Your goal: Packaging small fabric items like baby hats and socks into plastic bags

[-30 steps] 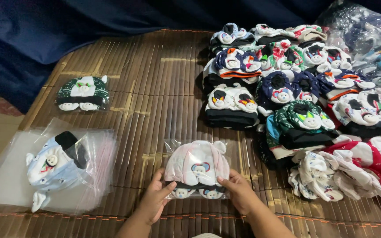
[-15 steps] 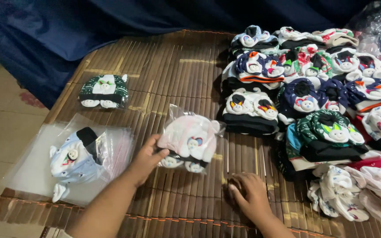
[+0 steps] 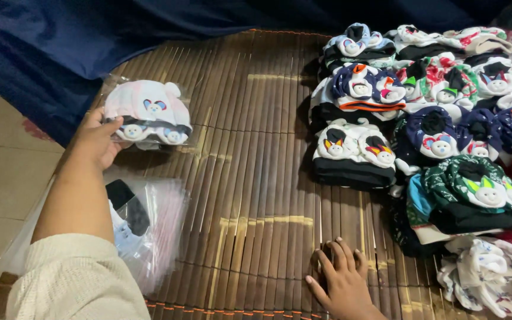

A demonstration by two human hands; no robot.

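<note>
The left hand point(image 3: 99, 139) grips a pale pink bagged baby hat set point(image 3: 147, 112) at upper left, seemingly mid-placement; setting it flat seems next. The right hand point(image 3: 344, 278) rests open, empty, on the brown bamboo mat point(image 3: 250, 178).

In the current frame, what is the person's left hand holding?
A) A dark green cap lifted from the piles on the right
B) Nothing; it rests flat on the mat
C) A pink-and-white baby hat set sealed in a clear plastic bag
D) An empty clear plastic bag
C: the left hand grips the bagged pink-and-white baby hat set at the bamboo mat's far left edge.
</note>
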